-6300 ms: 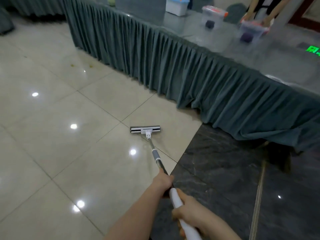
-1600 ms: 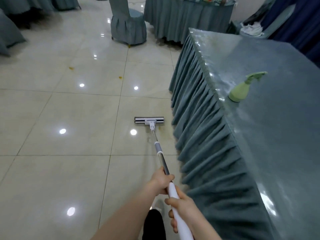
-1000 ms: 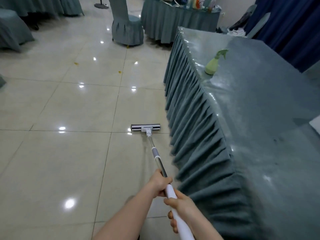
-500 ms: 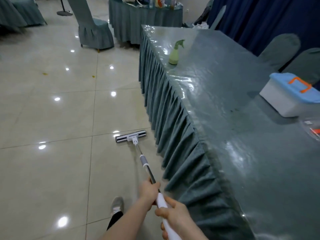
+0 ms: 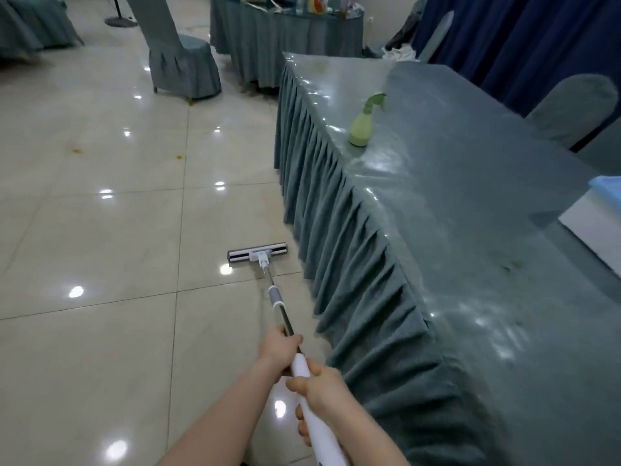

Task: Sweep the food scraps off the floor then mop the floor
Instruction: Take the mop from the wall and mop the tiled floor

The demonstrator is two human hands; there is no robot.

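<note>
A flat mop lies with its head [image 5: 257, 254] on the glossy beige tile floor [image 5: 94, 250], close to the skirt of a long table. Its metal pole runs back to a white handle [image 5: 314, 415]. My left hand [image 5: 279, 348] grips the pole farther down. My right hand [image 5: 319, 388] is closed around the white handle just behind it. Small yellow food scraps [image 5: 77, 150] lie on the floor far ahead on the left, another scrap [image 5: 179, 157] near a tile joint.
A long table with a pleated teal skirt [image 5: 339, 237] fills the right side; a green spray bottle [image 5: 363, 124] and a white box with a blue lid [image 5: 598, 210] stand on it. A covered chair [image 5: 178, 58] and a round skirted table [image 5: 285, 35] stand ahead.
My view has swung and I have walked along the table. The mop head has slid forward over the tiles beside the skirt. Both hands keep the same grip.
</note>
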